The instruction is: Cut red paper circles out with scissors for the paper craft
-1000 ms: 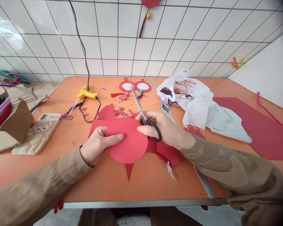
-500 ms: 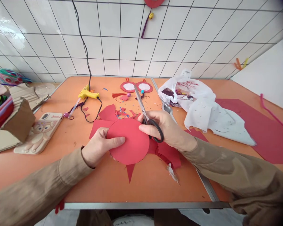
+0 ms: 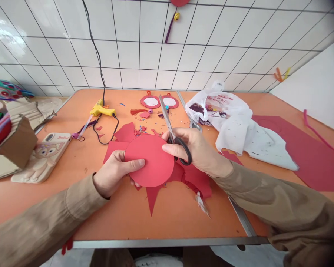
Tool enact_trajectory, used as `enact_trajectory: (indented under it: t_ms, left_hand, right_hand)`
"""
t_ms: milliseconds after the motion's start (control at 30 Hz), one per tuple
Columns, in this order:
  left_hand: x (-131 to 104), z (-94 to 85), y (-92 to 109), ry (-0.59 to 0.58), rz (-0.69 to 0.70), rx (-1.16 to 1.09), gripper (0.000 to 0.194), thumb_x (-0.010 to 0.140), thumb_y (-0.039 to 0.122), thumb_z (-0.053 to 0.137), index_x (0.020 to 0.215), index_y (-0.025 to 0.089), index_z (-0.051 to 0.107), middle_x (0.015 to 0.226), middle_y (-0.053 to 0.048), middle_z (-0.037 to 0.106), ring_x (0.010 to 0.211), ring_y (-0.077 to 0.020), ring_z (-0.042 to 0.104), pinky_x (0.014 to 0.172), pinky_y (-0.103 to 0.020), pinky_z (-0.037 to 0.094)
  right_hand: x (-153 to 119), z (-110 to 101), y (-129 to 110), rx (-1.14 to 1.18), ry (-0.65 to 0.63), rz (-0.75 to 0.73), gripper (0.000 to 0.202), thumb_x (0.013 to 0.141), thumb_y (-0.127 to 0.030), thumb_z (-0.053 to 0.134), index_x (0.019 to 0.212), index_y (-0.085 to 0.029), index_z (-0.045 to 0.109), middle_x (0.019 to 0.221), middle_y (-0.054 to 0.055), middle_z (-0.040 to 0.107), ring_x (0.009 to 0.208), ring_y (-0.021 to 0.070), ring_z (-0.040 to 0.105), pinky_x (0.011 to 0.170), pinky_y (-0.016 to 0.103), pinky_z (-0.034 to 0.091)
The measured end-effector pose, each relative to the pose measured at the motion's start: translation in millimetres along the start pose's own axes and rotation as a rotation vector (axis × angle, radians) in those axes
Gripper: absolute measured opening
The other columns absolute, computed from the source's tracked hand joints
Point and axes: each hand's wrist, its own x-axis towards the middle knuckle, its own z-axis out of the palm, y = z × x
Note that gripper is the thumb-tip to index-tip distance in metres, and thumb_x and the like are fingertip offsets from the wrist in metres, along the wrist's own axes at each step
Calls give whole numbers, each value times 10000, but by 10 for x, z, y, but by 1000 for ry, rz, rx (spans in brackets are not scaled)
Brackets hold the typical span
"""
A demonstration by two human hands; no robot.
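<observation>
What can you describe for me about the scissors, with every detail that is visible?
The scissors have slim, silvery blades, metal by their look, joined at a pivot, and black handles, probably plastic. The blades look closed and point up and away, towards the tiled wall. The right hand holds them by the handles, partly covering these. They are beside the red paper disc; whether they touch it is unclear.

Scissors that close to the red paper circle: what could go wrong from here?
The scissors, in the right hand beside the circle, might nick its edge if they slip. The left hand grips the circle and could crease it. Red scraps lie nearby, so a cut piece might get lost among them.
</observation>
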Motion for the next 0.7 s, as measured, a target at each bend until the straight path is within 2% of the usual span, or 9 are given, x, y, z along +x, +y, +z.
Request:
enact_trajectory:
  t_ms: [100,233,333,433,567,700]
  left_hand:
    - [-4,5,0,29,17,-2,201,700,317,782,626,134,743,516,-56,693,417,-128,591,409,-205,461]
    - [13,17,-5,166,65,-132,145,667,277,814,729,152,775,730,-55,767,630,-151,679,592,-218,541]
    - [32,11,-1,214,86,-180,157,664,291,816,703,146,769,691,-53,756,617,-150,673,584,-221,532]
    - [33,0,9,227,72,-173,195,644,312,826,705,136,767,677,-68,748,607,-172,673,578,-249,535]
    - [13,-9,17,226,68,-131,205,635,328,827,648,139,749,649,-59,741,549,-166,656,521,-247,520]
    - [4,-19,20,194,75,-121,192,651,324,817,643,146,748,627,-45,735,541,-156,653,503,-228,511]
  right_hand:
    - [1,-8,2,-11,-24,25,159,709,-240,672,716,-179,526,568,-56,427,512,83,407,486,228,371]
    - [-15,1,4,21,-112,113,160,716,-225,659,719,-177,506,545,-58,462,468,94,505,443,217,378]
    - [-21,-5,18,38,-236,158,175,732,-253,664,716,-167,513,564,-35,541,460,111,576,431,207,400]
    - [1,-48,56,59,-266,168,254,730,-331,708,735,-164,517,567,-37,549,435,95,555,421,197,412]
    - [58,-162,124,107,-294,63,425,710,-515,729,856,-159,549,633,-12,561,500,105,532,464,222,445]
    - [95,-278,143,65,-467,-102,514,769,-630,623,894,-132,606,740,26,565,627,120,507,573,242,419]
